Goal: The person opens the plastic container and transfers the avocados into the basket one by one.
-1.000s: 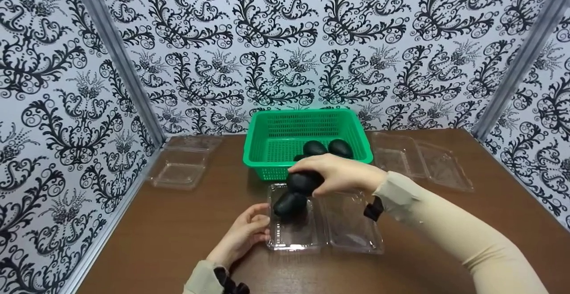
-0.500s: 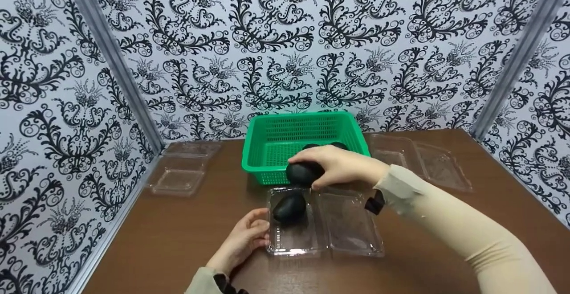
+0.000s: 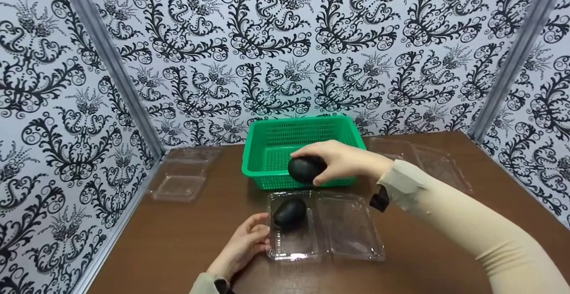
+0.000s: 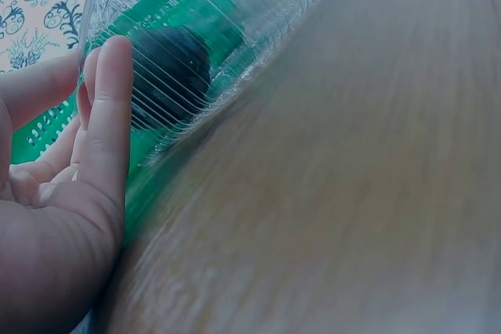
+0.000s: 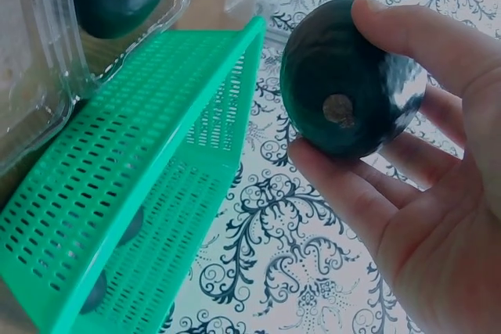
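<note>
In the head view my right hand [image 3: 338, 160] grips a dark avocado [image 3: 307, 169] in front of the green basket's near rim. The right wrist view shows thumb and fingers curled round this avocado [image 5: 352, 76], its stem scar facing the camera. Below, another avocado [image 3: 290, 213] lies in the left half of an opened clear plastic clamshell container [image 3: 294, 245]. My left hand [image 3: 245, 240] touches the container's left edge with fairly straight fingers. In the left wrist view its fingers [image 4: 109, 115] lie along the ribbed clear wall.
The green plastic basket [image 3: 267, 180] stands behind the container. Dark rounded shapes, one avocado [image 5: 94, 295] among them, show inside it in the right wrist view. Open clear clamshells lie at the back left [image 3: 180, 187] and back right [image 3: 438, 169]. Patterned walls enclose the brown table [image 3: 187, 236].
My right hand has moved the avocado up and away from the container, to the basket's front rim. The left hand stays at the container's edge. The head view has tilted slightly up.
</note>
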### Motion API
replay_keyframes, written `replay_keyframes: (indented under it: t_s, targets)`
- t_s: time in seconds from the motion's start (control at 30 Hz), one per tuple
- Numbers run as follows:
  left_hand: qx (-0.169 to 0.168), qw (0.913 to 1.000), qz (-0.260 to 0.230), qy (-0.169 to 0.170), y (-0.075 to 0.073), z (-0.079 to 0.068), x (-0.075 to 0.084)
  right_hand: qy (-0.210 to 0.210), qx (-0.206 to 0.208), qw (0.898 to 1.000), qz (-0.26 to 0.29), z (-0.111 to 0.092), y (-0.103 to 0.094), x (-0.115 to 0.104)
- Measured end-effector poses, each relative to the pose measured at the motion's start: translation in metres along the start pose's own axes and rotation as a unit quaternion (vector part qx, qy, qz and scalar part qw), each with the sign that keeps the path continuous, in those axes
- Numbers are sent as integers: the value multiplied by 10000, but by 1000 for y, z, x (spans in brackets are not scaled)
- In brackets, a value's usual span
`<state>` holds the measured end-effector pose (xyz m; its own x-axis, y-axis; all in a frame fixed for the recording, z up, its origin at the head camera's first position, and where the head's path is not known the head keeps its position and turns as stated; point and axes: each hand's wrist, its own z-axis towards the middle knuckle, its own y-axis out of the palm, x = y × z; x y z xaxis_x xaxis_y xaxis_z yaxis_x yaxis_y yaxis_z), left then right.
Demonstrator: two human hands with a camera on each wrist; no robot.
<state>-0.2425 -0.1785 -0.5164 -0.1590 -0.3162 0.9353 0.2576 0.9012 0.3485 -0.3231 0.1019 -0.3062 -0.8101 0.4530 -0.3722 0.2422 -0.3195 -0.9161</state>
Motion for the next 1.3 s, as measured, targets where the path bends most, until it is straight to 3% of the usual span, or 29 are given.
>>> replay_keyframes:
  t_s: [0.37, 1.3]
  targets:
    - [-106, 9999, -115, -42, -1, 0, -1, 262, 111, 9995, 121, 8, -4, 2]
    - [-42, 10000, 24, -29, -2, 0, 0, 635, 518, 9949, 596, 60, 12, 39]
